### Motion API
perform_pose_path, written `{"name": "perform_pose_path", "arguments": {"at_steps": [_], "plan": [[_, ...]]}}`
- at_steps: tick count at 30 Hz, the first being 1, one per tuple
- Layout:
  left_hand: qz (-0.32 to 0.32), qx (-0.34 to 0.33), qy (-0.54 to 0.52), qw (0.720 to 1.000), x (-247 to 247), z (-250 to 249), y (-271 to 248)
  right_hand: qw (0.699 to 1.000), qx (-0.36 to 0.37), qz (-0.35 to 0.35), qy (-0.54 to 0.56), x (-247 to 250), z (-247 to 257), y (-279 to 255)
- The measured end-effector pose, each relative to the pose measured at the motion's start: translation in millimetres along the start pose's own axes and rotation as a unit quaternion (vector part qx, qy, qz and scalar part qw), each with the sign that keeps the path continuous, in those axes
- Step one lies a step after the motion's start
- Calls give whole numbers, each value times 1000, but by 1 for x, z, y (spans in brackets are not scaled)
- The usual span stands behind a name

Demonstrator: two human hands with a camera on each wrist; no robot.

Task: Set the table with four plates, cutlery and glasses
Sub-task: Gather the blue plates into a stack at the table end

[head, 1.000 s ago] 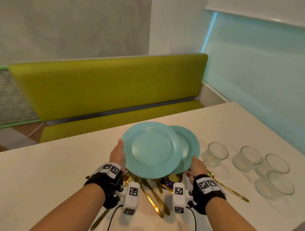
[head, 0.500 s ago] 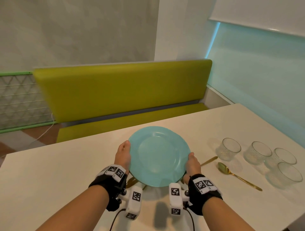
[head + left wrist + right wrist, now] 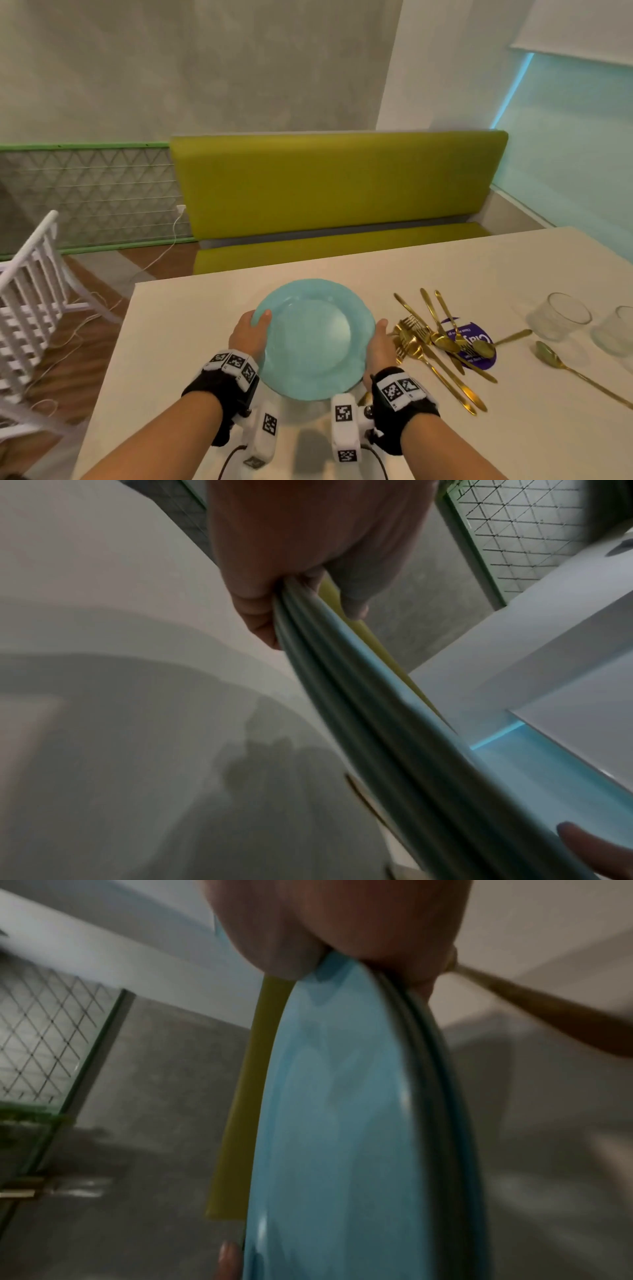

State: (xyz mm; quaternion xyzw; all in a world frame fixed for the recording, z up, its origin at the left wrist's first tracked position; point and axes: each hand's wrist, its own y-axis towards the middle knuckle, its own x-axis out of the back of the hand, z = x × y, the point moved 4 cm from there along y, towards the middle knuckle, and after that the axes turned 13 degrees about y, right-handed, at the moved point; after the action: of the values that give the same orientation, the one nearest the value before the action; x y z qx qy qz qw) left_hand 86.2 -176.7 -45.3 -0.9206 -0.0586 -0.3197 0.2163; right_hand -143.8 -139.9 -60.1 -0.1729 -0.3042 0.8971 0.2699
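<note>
A stack of light blue plates hangs just above the white table, held level between both hands. My left hand grips the left rim, thumb on top. My right hand grips the right rim. The left wrist view shows the stacked plates' rims pinched by my left hand. In the right wrist view my right hand clamps the plates' edge. Gold cutlery lies in a loose pile right of the plates. Two glasses stand at the far right.
A gold spoon lies apart, near the glasses. A purple sticker sits under the cutlery. A green bench runs along the table's far side. A white chair stands off the left end.
The plates, offset a second ago, now sit squared in one stack. Both hands carried them left off the cutlery pile, which now lies uncovered to the right.
</note>
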Motion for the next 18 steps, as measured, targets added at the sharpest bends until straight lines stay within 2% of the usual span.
{"name": "perform_pose_path", "arguments": {"at_steps": [5, 10, 18], "plan": [[1, 45, 26, 999, 26, 59, 19, 986, 14, 54, -160, -40, -33, -9], [9, 77, 64, 995, 39, 97, 30, 962, -5, 79, -263, -59, -63, -7], [36, 99, 96, 990, 55, 133, 56, 944, -10, 87, -317, -89, -84, 0]]}}
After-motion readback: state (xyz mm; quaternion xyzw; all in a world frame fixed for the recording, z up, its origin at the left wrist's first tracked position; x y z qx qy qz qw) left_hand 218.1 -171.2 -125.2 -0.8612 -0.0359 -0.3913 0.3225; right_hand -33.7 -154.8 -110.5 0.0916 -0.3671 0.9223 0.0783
